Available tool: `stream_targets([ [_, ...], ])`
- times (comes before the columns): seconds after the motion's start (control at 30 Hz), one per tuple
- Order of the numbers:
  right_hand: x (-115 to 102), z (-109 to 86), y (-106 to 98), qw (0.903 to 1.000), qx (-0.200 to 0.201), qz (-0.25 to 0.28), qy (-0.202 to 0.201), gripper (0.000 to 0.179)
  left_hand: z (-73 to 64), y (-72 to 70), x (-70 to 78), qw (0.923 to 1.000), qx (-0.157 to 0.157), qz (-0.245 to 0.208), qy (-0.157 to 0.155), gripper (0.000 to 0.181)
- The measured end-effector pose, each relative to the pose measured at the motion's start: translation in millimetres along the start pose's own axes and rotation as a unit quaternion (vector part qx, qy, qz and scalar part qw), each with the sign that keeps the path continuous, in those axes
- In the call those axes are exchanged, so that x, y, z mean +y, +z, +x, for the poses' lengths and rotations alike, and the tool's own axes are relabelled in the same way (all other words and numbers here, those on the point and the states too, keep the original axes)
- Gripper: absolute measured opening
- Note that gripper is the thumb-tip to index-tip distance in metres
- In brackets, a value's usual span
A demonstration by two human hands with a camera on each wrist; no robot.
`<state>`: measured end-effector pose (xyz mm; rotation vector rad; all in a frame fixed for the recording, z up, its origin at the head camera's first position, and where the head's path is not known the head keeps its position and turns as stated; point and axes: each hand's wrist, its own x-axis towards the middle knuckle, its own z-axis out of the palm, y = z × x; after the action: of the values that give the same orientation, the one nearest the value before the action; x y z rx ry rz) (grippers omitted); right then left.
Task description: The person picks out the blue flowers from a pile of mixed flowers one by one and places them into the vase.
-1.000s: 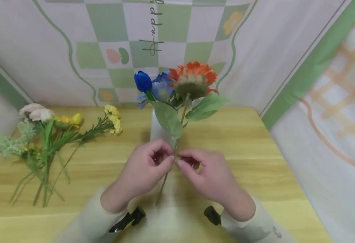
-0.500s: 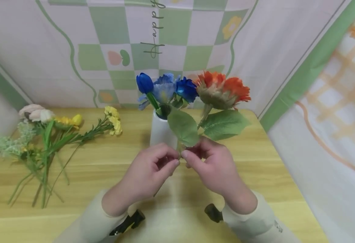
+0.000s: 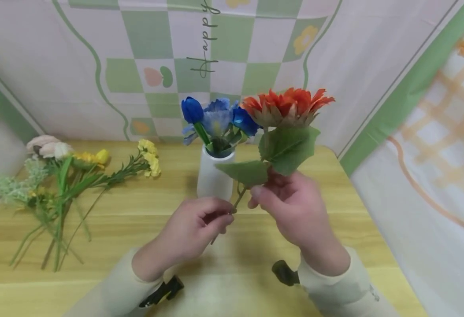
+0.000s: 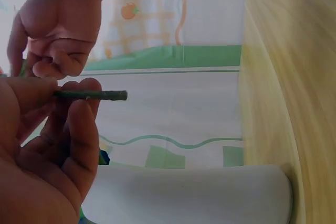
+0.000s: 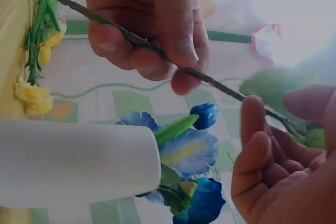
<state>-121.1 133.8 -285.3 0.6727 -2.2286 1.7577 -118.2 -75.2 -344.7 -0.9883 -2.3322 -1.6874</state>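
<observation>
My left hand (image 3: 196, 226) pinches the thin stem of an orange artificial flower (image 3: 289, 110) in front of the vase. My right hand (image 3: 301, 209) has its fingers curled round the upper stem, just below the broad green leaves (image 3: 289, 147). The bloom stands up, facing away to the back. In the left wrist view the stem's cut end (image 4: 118, 95) sticks out past my left fingertips. Behind the hands stands a white vase (image 3: 213, 178), holding a blue tulip (image 3: 192, 110), a light blue iris (image 3: 217, 121) and a dark blue rose (image 3: 245, 122).
On the left of the wooden table (image 3: 136, 246) lies a loose pile of artificial flowers, with a pink bloom (image 3: 43, 145), yellow blossoms (image 3: 149, 158) and long green stems (image 3: 59, 229). A printed cloth (image 3: 192, 66) hangs at the back; another patterned cloth (image 3: 446, 145) is on the right.
The orange flower first swung right, uncovering the rose and vase, then turned more upright. My right hand has moved up and right along the stem; my left hand has shifted slightly down.
</observation>
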Motion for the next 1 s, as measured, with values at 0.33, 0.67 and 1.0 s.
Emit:
stream_targets([
  [0.33, -13.4, 12.2, -14.0, 0.9866, 0.028, -0.146, -0.068, 0.008, 8.3, -9.4, -10.3, 0.9965, -0.016, 0.077, -0.029, 0.015],
  [0.67, -33.6, 29.2, -34.9, 0.9725, 0.139, -0.113, -0.149, 0.011, 20.9, -39.2, -51.7, 0.9765, 0.103, 0.139, -0.128, 0.064],
  [1.0, -34.8, 50.2, -24.9, 0.9563, 0.183, 0.005, -0.228, 0.01, 47.1, -29.9, -96.2, 0.9846, 0.071, 0.036, -0.156, 0.105],
])
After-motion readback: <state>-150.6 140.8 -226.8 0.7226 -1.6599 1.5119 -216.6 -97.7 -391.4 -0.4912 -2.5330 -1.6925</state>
